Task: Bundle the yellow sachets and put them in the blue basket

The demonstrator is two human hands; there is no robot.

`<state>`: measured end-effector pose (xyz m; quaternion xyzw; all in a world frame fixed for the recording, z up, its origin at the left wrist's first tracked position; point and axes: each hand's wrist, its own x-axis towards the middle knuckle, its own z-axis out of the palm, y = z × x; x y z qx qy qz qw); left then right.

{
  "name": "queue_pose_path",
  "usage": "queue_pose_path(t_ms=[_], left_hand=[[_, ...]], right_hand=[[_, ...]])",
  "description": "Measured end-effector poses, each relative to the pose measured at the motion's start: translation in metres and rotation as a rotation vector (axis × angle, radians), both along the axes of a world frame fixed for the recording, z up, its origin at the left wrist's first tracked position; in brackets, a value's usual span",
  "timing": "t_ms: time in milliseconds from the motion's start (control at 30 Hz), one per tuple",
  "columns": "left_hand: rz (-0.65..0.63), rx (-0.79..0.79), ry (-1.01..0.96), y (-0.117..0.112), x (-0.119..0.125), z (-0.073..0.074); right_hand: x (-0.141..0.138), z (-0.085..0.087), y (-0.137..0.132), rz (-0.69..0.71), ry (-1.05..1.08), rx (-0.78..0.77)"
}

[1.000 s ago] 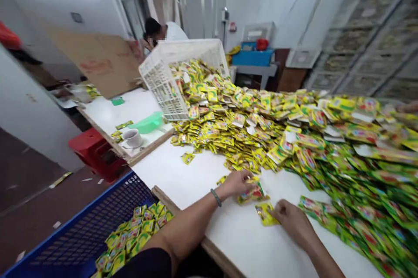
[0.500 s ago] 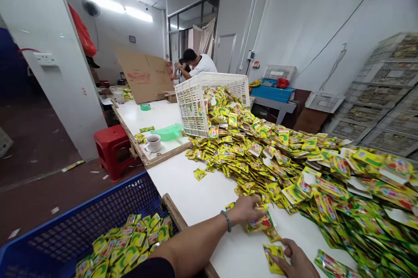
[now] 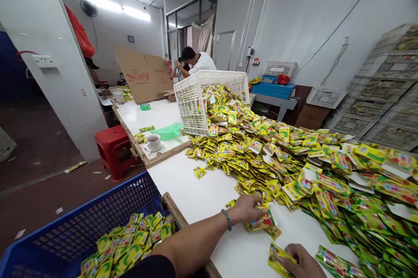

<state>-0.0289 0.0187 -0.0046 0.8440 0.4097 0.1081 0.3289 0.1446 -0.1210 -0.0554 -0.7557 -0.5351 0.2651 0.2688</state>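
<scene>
My left hand, with a beaded bracelet on the wrist, is closed on a yellow-green printed packet low over the white tabletop. Another packet edge shows beneath that one. Nearer to me, my right hand pinches a small yellow sachet between thumb and fingers. A big heap of similar packets spreads from a tipped white plastic crate towards the right. Beside my right hand lies a green packet.
A blue basket holding many sachets stands at the lower left, below the table's wooden edge. Further up are a cup of dark liquid, a green plastic piece and a red stool. Two people are behind the crate.
My right hand has shifted a little right and down with its sachet, away from the packet under my left hand. The left hand has stayed nearly still.
</scene>
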Motion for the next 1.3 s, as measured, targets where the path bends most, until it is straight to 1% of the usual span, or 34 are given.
queue_pose_path(t_ms=[67, 133, 233, 333, 400, 467, 533, 600, 633, 700, 767, 867, 967, 1067, 1133, 1233, 1300], left_hand=[[0.002, -0.007, -0.01, -0.002, 0.0, 0.003], [0.007, -0.022, -0.042, -0.003, 0.0, 0.004], [0.026, -0.076, -0.15, -0.002, 0.0, 0.003], [0.032, -0.185, -0.276, 0.002, 0.0, 0.0], [0.025, -0.255, -0.334, 0.001, 0.0, 0.0], [0.006, -0.318, -0.375, -0.003, 0.002, 0.002], [-0.044, -0.403, -0.415, -0.008, 0.005, 0.006], [-0.09, -0.495, -0.444, -0.01, 0.01, 0.01], [-0.112, -0.538, -0.461, -0.009, 0.014, 0.012], [-0.132, -0.627, -0.502, -0.008, 0.021, 0.015], [-0.125, -0.679, -0.508, -0.007, 0.024, 0.016], [-0.13, -0.688, -0.489, -0.01, 0.025, 0.018], [-0.177, -0.683, -0.467, -0.014, 0.025, 0.019], [-0.226, -0.756, -0.444, -0.017, 0.026, 0.021], [-0.224, -0.833, -0.413, -0.018, 0.028, 0.021], [-0.135, -0.913, -0.408, -0.019, 0.03, 0.019], [-0.067, -0.947, -0.44, -0.018, 0.031, 0.018]], right_hand=[[0.002, 0.001, -0.001, -0.004, 0.041, 0.016], [0.002, 0.002, -0.002, -0.053, 0.13, 0.026], [0.006, 0.005, -0.003, -0.21, 0.334, 0.039], [0.017, 0.015, -0.001, -0.375, 0.444, 0.07], [0.021, 0.026, 0.0, -0.462, 0.499, 0.156], [0.019, 0.04, -0.001, -0.508, 0.558, 0.323], [0.014, 0.052, -0.001, -0.545, 0.546, 0.47], [0.011, 0.058, 0.002, -0.521, 0.5, 0.596], [0.011, 0.059, 0.004, -0.477, 0.457, 0.604], [0.014, 0.059, 0.006, -0.374, 0.391, 0.503], [0.019, 0.058, 0.004, -0.284, 0.385, 0.391], [0.023, 0.059, -0.002, -0.211, 0.403, 0.255], [0.022, 0.06, -0.003, -0.163, 0.438, 0.186], [0.015, 0.057, 0.003, -0.194, 0.504, 0.237], [0.01, 0.054, 0.009, -0.24, 0.538, 0.29], [0.015, 0.051, 0.011, -0.247, 0.516, 0.323], [0.03, 0.051, 0.005, -0.303, 0.375, 0.341]])
